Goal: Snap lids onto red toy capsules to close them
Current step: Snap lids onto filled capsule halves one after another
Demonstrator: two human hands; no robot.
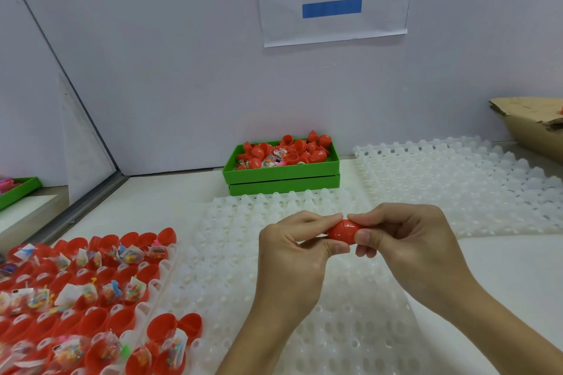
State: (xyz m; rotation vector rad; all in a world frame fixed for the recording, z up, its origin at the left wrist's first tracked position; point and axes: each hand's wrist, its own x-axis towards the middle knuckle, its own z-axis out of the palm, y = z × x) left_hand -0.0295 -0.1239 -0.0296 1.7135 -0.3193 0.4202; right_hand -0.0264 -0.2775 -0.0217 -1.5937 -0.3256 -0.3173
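1. The red capsule [342,231] is held in the air between both hands, above the white plastic tray [274,283], its two halves meeting at a visible seam around the middle.
2. It looks like thin, smooth, rigid plastic: probably very light, a bit slippery, and liable to pop sideways if squeezed off-axis.
3. The left hand [292,250] pinches one end with thumb and fingertips; the right hand [405,237] pinches the other end the same way, fingers curled round it.
4. Holding by the domed ends and pushing straight along the axis seems the soundest grip; pressing at the seam would likely block the snap.
5. To the left sits a tray of open red halves [76,298] holding bagged toys.
6. A green bin [281,175] of loose halves stands by the back wall.
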